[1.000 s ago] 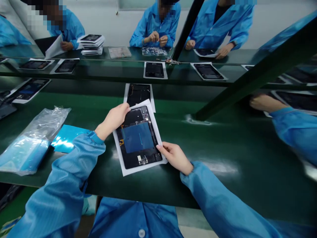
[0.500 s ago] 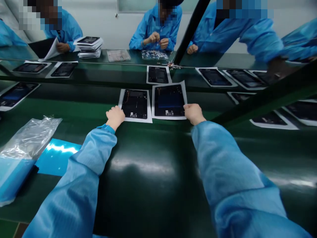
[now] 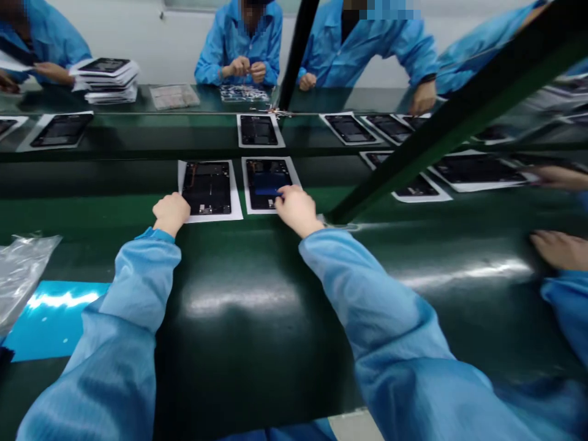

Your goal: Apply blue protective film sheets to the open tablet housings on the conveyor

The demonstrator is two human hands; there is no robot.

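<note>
Two black tablet housings lie on white sheets in front of me. The left housing (image 3: 207,188) shows an orange strip near its upper left corner; the right housing (image 3: 266,168) has a dark blue area. My left hand (image 3: 171,212) is closed at the lower left edge of the left white sheet (image 3: 236,205), its fingertips partly hidden. Over the lower right corner of the right housing is my right hand (image 3: 297,208), fingers bent and somewhat apart, their tips at the blue area. Both sheets lie on the green work surface (image 3: 239,343).
Clear plastic bag (image 3: 22,269) and shiny blue sheet (image 3: 55,315) lie at left. A slanted green post (image 3: 413,135) crosses the right side. More housings (image 3: 260,130) lie on the strip beyond. Co-workers sit opposite; a co-worker's hands (image 3: 563,248) are at right.
The view has shifted right. The right housing's sheet, tilted before, now lies flatter. My right hand has left the sheet's right edge and moved onto the housing's corner. Co-worker's hands have appeared at right.
</note>
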